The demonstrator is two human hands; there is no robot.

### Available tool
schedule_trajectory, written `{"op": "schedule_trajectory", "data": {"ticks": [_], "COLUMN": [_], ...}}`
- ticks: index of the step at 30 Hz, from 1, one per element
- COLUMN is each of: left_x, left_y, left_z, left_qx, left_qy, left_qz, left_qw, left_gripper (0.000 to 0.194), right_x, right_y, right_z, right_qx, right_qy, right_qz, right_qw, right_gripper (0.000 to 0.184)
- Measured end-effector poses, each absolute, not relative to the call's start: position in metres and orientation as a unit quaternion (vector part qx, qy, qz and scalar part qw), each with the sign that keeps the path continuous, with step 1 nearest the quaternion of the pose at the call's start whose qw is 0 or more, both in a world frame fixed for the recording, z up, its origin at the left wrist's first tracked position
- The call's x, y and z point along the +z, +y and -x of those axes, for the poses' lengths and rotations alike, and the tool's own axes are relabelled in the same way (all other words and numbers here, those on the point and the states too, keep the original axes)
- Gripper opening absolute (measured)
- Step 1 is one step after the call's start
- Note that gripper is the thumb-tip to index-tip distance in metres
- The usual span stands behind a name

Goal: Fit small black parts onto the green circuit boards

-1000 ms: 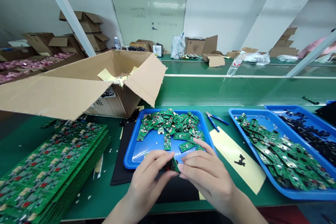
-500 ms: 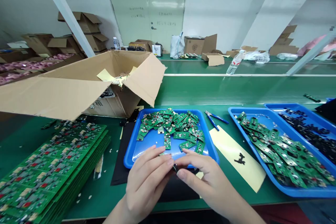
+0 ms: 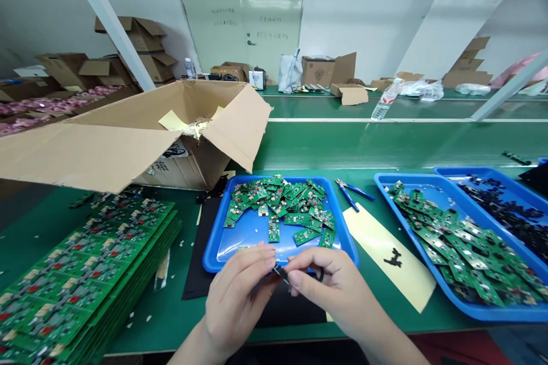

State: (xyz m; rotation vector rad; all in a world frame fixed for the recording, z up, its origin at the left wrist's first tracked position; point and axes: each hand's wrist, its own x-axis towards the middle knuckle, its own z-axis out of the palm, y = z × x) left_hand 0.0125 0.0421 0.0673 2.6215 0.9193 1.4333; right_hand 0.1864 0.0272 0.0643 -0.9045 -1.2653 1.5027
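On the desk point(image 3: 299, 148) I see a tray point(image 3: 257, 236) of small boards at centre, a stack of panels point(image 3: 81, 274) near left, an open carton point(image 3: 141, 131) behind them, cutters point(image 3: 351, 191) just right of the tray, and two more trays point(image 3: 432, 205) far right.

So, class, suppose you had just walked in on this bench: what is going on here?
A person at a green workbench pinches a small dark part between the left hand and right hand, just in front of a blue tray of loose green circuit boards. Stacked board panels lie to the left beside an open cardboard box. Two more blue trays sit on the right, with blue-handled cutters between.
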Motion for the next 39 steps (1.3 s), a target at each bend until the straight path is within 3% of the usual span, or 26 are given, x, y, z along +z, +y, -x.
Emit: {"op": "schedule_trajectory", "data": {"ticks": [6, 11, 22, 29, 32, 36, 39], "left_x": [0.06, 0.063, 0.066, 0.061, 0.057, 0.057, 0.06], "left_y": [0.037, 0.03, 0.032, 0.039, 0.039, 0.034, 0.033], "left_z": [-0.017, -0.022, -0.027, -0.027, -0.029, -0.031, -0.031], "left_qx": [0.474, 0.442, 0.461, 0.461, 0.456, 0.516, 0.511], "left_qy": [0.327, 0.371, 0.405, 0.394, 0.417, 0.428, 0.428], "left_qz": [-0.808, -0.804, -0.738, -0.772, -0.758, -0.611, -0.48], "left_qw": [0.126, 0.14, 0.282, 0.19, 0.208, 0.42, 0.57], "left_gripper": [0.034, 0.032, 0.035, 0.025, 0.022, 0.018, 0.024], "right_x": [0.067, 0.063, 0.061, 0.061, 0.054, 0.05, 0.053], "right_y": [0.026, 0.026, 0.027, 0.024, 0.03, 0.04, 0.033], "right_z": [-0.181, -0.176, -0.181, -0.171, -0.173, -0.192, -0.199], "right_qx": [0.455, 0.321, 0.227, 0.141, 0.094, 0.167, 0.443], "right_qy": [-0.619, -0.664, -0.737, -0.766, -0.74, -0.656, -0.577], "right_qz": [0.397, 0.403, 0.414, 0.447, 0.486, 0.569, 0.489], "right_qw": [0.502, 0.542, 0.484, 0.44, 0.455, 0.467, 0.481], "right_gripper": [0.008, 0.006, 0.01, 0.011, 0.017, 0.018, 0.009]}}
